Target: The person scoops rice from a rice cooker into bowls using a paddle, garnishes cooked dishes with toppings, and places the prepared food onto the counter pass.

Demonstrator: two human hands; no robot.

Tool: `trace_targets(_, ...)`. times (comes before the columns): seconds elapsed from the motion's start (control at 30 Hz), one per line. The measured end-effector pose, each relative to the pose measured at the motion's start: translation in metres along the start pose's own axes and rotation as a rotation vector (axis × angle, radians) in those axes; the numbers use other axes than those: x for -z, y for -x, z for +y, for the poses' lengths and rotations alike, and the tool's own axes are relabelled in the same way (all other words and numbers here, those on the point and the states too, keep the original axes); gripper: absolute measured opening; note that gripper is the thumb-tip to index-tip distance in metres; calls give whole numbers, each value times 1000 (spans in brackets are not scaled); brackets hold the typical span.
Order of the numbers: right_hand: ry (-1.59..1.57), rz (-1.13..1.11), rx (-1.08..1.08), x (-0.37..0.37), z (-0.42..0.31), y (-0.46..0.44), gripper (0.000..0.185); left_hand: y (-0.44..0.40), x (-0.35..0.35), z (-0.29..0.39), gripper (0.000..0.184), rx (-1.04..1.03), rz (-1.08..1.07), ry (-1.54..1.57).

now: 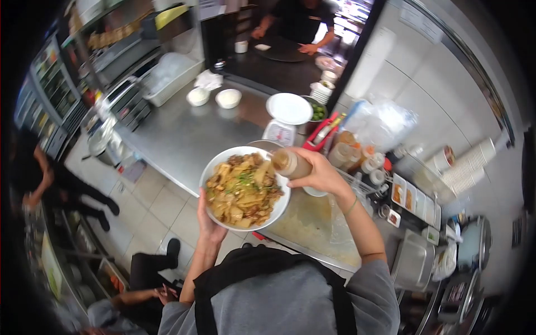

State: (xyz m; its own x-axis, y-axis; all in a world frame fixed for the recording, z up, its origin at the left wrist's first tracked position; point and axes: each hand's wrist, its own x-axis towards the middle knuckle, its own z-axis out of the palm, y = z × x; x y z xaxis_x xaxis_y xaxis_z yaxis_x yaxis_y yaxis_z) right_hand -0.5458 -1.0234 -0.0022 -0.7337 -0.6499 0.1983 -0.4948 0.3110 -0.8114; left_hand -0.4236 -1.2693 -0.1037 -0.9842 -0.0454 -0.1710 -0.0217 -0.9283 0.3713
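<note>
A white bowl (281,205) heaped with flat noodles, meat and chopped green bits (244,188) is held up in front of my body. My left hand (211,219) grips its lower left rim, fingers partly hidden beneath it. At the bowl's right edge, my right hand (319,174) is wrapped round a shaker jar (291,164) with brownish contents, tilted so its top points left over the food. Behind the bowl, a white plate (289,108) rests on a small scale (279,133) on the steel counter (162,139).
Two white bowls (228,99) stand on the counter. Sauce bottles (343,153), a tray of condiments (416,200) and stacked cups (466,167) line the right. One person (298,25) works beyond the opening; two more people (42,173) (139,293) are at the left.
</note>
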Motion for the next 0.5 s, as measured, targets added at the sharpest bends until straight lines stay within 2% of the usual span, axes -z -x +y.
trace_targets(0.1,-520,165,-105,33,-6,14,73,-1,-6,0,59,43,-29,14)
trace_targets(0.13,-493,274,-98,47,-12,23,72,-1,-7,0,58,42,-15,2)
trace_targets(0.2,-413,469,-200,75,-5,40,65,-6,-4,8,58,11,9,-20)
trace_targets(0.3,194,804,-133,104,41,59,67,-16,10,29,58,-88,27,-53)
trace_targets(0.33,482,875,-146,107,45,65,68,-21,14,37,59,-120,36,-67)
trace_targets(0.4,581,921,-180,108,71,75,64,-29,24,57,59,-181,75,-90)
trace_targets(0.5,541,947,-229,105,127,86,61,-55,47,79,61,-256,126,-103)
